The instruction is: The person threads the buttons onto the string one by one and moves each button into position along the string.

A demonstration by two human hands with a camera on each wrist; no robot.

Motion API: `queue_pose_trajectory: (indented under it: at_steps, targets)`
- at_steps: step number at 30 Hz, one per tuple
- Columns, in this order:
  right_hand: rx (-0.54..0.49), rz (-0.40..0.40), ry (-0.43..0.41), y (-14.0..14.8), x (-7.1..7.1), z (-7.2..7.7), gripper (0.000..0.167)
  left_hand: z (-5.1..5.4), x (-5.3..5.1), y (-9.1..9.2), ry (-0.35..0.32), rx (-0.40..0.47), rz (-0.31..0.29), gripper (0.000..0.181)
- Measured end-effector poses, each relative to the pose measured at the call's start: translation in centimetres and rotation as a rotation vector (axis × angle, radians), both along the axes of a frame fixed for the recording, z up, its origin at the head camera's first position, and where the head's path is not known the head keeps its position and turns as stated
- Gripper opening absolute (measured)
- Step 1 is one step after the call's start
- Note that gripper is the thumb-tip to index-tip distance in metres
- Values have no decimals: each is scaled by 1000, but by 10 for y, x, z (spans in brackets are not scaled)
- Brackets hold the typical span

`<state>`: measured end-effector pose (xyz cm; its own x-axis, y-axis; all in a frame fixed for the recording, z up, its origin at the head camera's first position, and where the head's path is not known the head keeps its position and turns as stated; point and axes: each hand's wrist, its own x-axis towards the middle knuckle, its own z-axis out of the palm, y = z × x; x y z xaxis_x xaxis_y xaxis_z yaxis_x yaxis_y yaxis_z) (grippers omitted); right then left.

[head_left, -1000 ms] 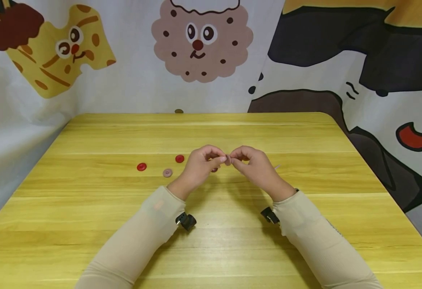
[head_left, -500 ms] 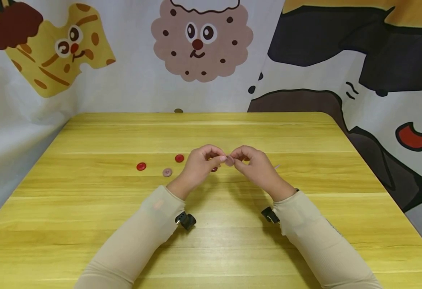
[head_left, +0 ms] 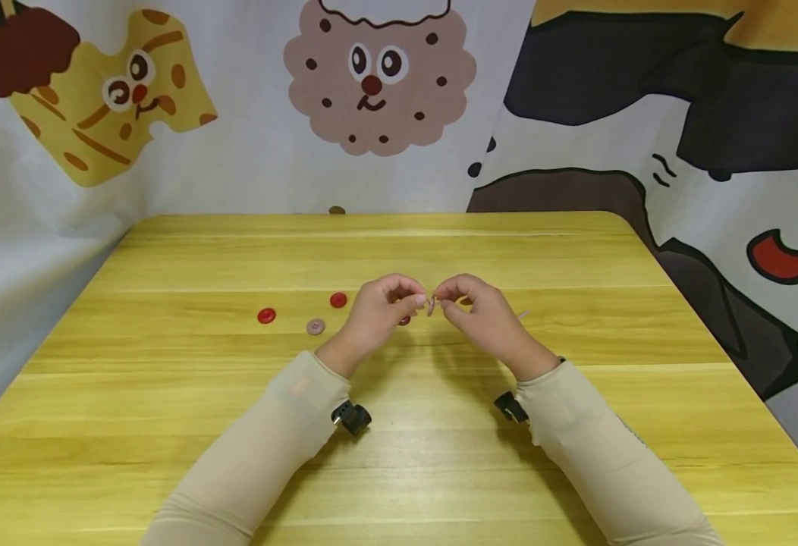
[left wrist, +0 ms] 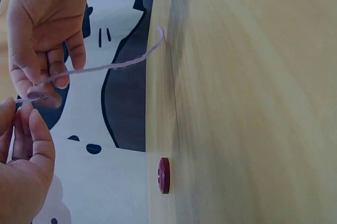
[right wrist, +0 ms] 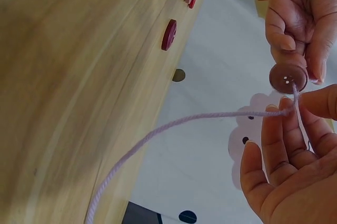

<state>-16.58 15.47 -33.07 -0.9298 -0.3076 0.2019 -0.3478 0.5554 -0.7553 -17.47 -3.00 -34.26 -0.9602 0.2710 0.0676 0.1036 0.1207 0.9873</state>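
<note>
Evidently left hand and right hand are pinching yarn; the button, likely light, stiff, is inviting rim holds.

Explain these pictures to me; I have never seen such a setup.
There is no machine here: a person works bare-handed. The wide picture comes from a camera worn on the head, the two close ones from a camera on each wrist. On the wooden table lie two red buttons, a mauve button and a dark red button. The left hand and right hand each seem to pinch a lilac cord, threaded through a brownish button between them.
</note>
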Motion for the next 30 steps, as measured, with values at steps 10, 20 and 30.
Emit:
queue_pose_trajectory:
  at_steps: [10, 20, 30]
  targets:
    - [-4, 4, 56, 2, 0, -1, 18, 2, 1, 1, -6, 7, -39, 16]
    - [-18, -9, -29, -2, 1, -1, 19, 3, 0, 5, 18, -29, -23, 10]
    - [-4, 18, -40, -6, 1, -3, 13, 6, 1, 7, 36, -42, -9, 10]
